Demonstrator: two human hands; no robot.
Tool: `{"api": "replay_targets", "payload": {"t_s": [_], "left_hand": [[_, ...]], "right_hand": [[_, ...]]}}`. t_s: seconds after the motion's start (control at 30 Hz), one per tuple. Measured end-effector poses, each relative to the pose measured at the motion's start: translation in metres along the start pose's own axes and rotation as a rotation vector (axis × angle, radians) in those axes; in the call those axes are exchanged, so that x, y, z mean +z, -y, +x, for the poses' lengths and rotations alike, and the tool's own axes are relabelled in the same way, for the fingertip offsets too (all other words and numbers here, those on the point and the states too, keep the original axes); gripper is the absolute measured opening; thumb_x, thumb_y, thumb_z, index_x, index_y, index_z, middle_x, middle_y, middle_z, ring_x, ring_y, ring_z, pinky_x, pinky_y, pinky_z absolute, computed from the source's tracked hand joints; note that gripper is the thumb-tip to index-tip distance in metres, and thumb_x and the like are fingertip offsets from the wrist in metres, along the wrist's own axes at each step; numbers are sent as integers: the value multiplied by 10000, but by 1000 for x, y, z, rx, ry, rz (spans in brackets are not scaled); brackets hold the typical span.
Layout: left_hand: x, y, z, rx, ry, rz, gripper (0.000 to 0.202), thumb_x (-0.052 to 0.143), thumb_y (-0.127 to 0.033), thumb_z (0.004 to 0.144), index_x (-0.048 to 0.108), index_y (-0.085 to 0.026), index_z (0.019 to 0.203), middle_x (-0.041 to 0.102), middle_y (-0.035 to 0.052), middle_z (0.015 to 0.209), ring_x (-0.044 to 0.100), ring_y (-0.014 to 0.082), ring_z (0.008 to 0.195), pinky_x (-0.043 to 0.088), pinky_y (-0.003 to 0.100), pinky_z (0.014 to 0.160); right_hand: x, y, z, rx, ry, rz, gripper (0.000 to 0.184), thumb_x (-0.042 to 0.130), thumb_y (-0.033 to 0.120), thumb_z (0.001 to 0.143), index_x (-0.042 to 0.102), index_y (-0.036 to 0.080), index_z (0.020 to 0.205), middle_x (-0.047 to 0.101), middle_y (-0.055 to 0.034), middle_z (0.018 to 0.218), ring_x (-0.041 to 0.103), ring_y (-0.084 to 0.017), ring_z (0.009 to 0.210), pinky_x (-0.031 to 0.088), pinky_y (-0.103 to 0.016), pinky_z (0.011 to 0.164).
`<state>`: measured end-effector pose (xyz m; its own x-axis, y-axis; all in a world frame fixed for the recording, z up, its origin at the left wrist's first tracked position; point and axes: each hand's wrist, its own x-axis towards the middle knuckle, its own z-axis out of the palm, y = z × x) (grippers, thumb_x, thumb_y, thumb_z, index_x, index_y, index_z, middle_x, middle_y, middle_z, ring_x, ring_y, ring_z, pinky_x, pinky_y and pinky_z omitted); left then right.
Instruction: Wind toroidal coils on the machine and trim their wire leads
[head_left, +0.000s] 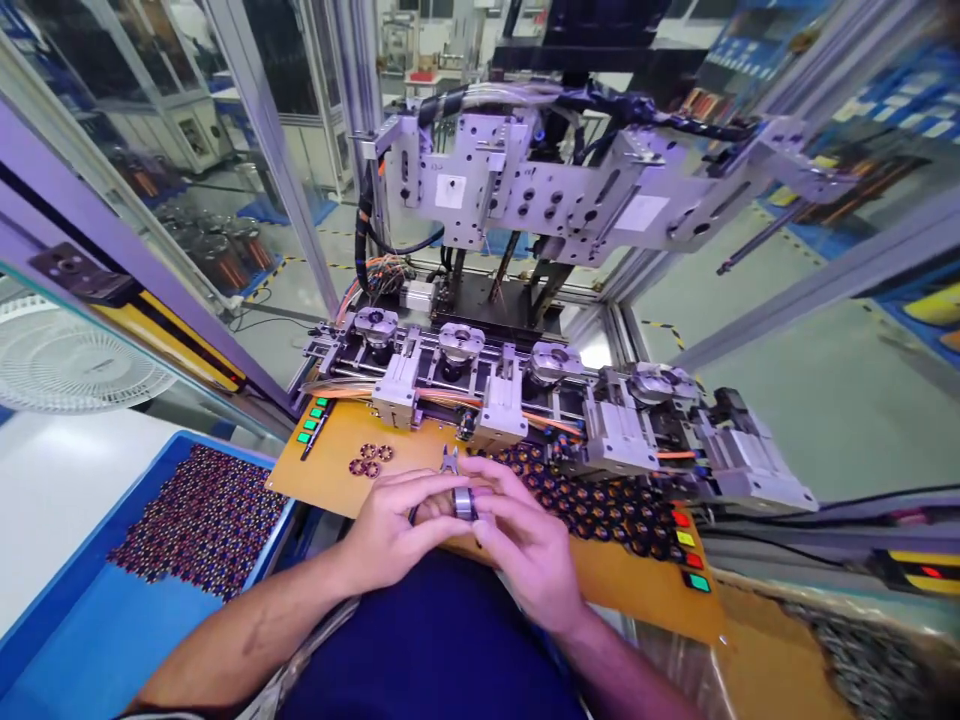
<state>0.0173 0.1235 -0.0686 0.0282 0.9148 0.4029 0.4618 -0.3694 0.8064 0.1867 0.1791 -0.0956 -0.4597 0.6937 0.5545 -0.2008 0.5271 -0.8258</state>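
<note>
Above the front edge of the orange panel (322, 478), a small silvery metal ring (464, 502) with darker edges sits between my fingertips. My left hand (394, 525) pinches its left side with thumb and forefinger. From the right, the fingertips of my right hand (532, 550) close on the same ring, and partly cover it. Just beyond my fingers lies a pair of small cutters (450, 460), jaws pointing away; their handles are hidden by my hands. A handful of small dark rings with coppery spots (371, 460) lies left of the cutters.
Many dark wound cores (600, 508) cover the panel's right part. Behind stands a machine with several round fixtures (461, 343) under a metal plate (517, 190). A blue tray (67, 650) at left holds many small rings. Lit buttons (697, 582) flank the panel.
</note>
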Motion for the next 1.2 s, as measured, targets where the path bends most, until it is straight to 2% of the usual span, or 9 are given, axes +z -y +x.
{"api": "replay_targets", "payload": {"t_s": [0.07,0.2,0.33,0.47,0.57,0.67,0.83,1.0,1.2], "left_hand": [[-3,2,-1,44,-41,74,295,700,-296,850,717,-190,1126,777,101,971,724,223,825,579,357,759],[-6,7,-2,84,-86,145,291,685,-295,864,710,-181,1130,768,93,895,716,209,765,580,338,700],[-13,25,-7,119,-161,206,367,694,-347,856,679,-208,1196,766,93,976,725,210,833,601,332,739],[-21,74,-24,18,-395,399,355,670,-363,870,666,-218,1194,760,72,965,725,185,787,610,302,715],[-27,116,-38,-58,-548,496,276,610,-334,905,670,-189,1131,751,102,967,727,222,829,611,370,766],[-29,147,-49,-126,-634,552,278,586,-350,912,653,-177,1119,738,134,1035,716,271,944,590,456,858],[-26,166,-57,-212,-632,545,322,576,-363,911,622,-179,1172,724,133,1108,690,268,1040,561,461,938],[-25,167,-56,-253,-601,526,321,558,-364,920,618,-178,1175,708,130,1135,668,266,1081,541,453,963],[-26,165,-54,-267,-571,534,315,549,-372,927,619,-178,1164,702,126,1124,663,263,1073,541,449,952]], "right_hand": [[1,-4,5,40,46,27,134,574,275,963,701,255,1005,621,-114,1267,606,-260,1183,522,-460,987],[0,-5,15,77,120,-27,132,580,264,961,706,233,940,637,-116,1221,632,-245,1130,534,-431,956],[-14,2,50,-31,334,-131,133,580,214,956,712,207,942,655,-105,1162,656,-210,1063,554,-362,917],[-40,-13,126,-303,364,-493,187,536,189,963,718,170,926,672,-109,1086,661,-197,962,569,-344,838],[-56,-45,186,-320,324,-615,177,558,150,918,732,145,887,680,-123,1034,657,-223,922,553,-389,842],[-64,-77,223,-315,376,-702,167,582,89,860,744,126,844,688,-128,1032,663,-235,916,548,-386,840],[-69,-98,233,-308,492,-778,195,569,70,860,754,132,879,687,-107,1071,662,-212,941,536,-353,862],[-71,-102,234,-282,549,-843,209,551,86,880,754,124,906,681,-106,1067,646,-209,947,515,-330,863],[-64,-100,239,-261,580,-952,230,524,86,874,748,103,827,673,-121,1010,595,-230,908,482,-335,816]]}}
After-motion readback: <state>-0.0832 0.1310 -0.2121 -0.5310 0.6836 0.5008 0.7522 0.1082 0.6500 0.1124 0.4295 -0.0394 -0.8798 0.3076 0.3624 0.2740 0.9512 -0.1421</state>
